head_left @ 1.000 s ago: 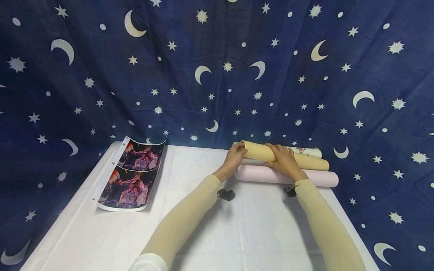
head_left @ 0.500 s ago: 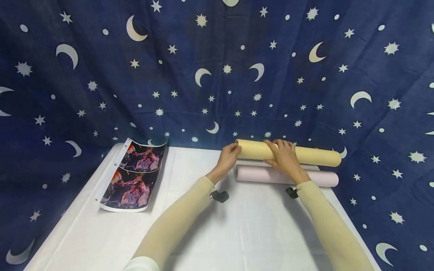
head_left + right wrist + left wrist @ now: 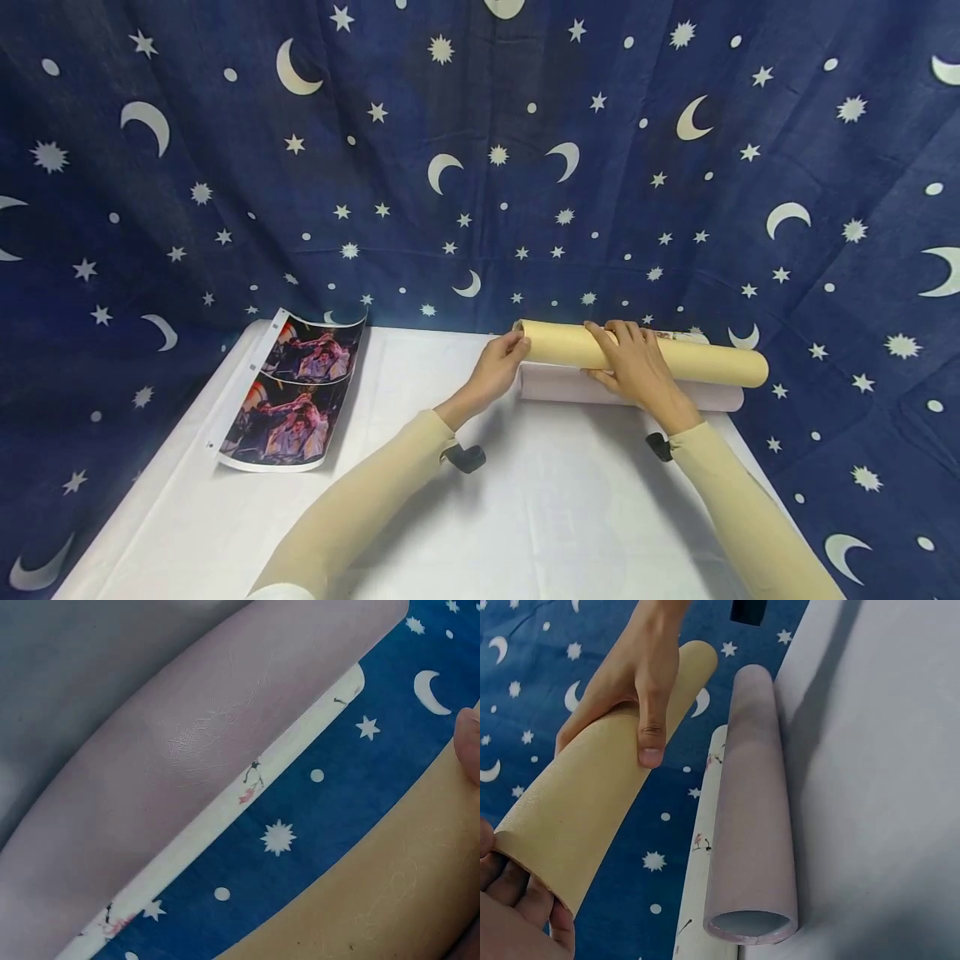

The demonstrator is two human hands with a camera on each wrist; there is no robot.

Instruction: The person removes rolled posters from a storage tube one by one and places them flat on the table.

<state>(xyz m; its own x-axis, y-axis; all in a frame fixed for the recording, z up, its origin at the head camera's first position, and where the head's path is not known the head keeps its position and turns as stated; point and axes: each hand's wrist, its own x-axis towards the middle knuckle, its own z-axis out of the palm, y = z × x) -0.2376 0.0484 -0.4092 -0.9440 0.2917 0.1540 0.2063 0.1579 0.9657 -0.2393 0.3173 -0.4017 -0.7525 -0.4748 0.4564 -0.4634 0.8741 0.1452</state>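
Note:
A yellow paper roll [image 3: 712,362] is held up over the back right of the table by both hands. My left hand [image 3: 491,367] grips its left end, with fingertips tucked inside the tube's opening in the left wrist view. Around its middle, from above, my right hand [image 3: 641,367] holds it with the thumb [image 3: 651,735] along the near side. Below it lies a pale pink roll [image 3: 756,795], partly covered by the yellow one in the head view. Against the pink roll rests a white roll with a floral print [image 3: 701,847], mostly hidden.
A printed sheet with two pictures [image 3: 292,417] lies at the table's left, its edges curling up. A dark blue cloth [image 3: 487,208] with moons and stars hangs behind and beside the white-covered table [image 3: 585,500].
Both hands have lifted the yellow roll from among the other rolls. It has shifted slightly right and, lately, toward me, and now overlaps the pink roll in the head view.

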